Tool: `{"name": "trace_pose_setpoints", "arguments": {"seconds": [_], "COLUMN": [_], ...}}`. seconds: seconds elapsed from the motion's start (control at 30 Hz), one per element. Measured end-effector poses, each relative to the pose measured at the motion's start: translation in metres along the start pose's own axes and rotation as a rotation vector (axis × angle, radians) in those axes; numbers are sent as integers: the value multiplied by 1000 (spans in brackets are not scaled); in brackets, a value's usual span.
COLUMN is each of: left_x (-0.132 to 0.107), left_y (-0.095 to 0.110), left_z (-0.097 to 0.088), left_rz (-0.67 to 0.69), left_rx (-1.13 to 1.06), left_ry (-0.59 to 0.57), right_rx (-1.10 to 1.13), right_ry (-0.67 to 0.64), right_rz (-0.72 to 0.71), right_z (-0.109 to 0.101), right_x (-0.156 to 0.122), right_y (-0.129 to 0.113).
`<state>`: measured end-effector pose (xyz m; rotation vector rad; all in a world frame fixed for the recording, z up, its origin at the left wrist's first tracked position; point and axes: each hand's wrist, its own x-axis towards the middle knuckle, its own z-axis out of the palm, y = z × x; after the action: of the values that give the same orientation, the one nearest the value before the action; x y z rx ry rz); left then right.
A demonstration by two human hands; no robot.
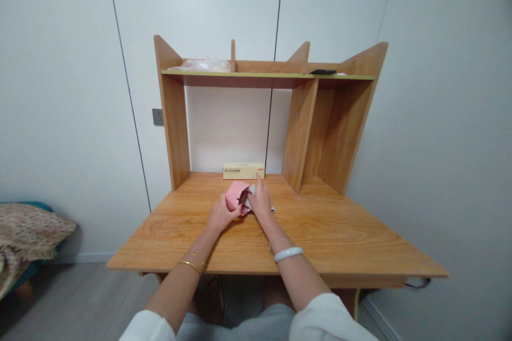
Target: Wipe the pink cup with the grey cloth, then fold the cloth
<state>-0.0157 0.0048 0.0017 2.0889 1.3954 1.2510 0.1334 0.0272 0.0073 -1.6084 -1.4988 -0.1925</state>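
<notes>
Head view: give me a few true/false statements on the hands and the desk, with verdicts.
1. The left hand grips a pink pouch. True.
2. The right hand is raised off the desk, touching nothing. False: it rests on a whitish item right beside the pouch.
3. A long cream box lies at the back of the desk, behind the hands. True.
4. The cream box sits on the top shelf. False: the top shelf carries a clear plastic bag and a dark flat object.
5. The right wrist wears a pale bangle. True.
</notes>
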Motion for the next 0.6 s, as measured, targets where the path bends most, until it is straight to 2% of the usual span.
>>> {"name": "trace_pose_setpoints", "arguments": {"seconds": [0.13, 0.3, 0.43, 0.6], "left_x": [-1, -2, -1, 2], "left_y": [0, 0, -2, -2], "left_z": [-2, -5, -5, -1], "left_rz": [16, 69, 114, 97], "left_rx": [10, 18, -61, -230], "left_ry": [-25, -54, -3, 74], "right_rx": [-5, -10, 66, 273], "right_ry": [32, -41, -81, 9], "right_rz": [-72, 12, 80, 132], "right_z": [-5, -7, -4, 2], "right_x": [0, -2, -3, -2], "right_y": [-1, 0, 2, 3]}}
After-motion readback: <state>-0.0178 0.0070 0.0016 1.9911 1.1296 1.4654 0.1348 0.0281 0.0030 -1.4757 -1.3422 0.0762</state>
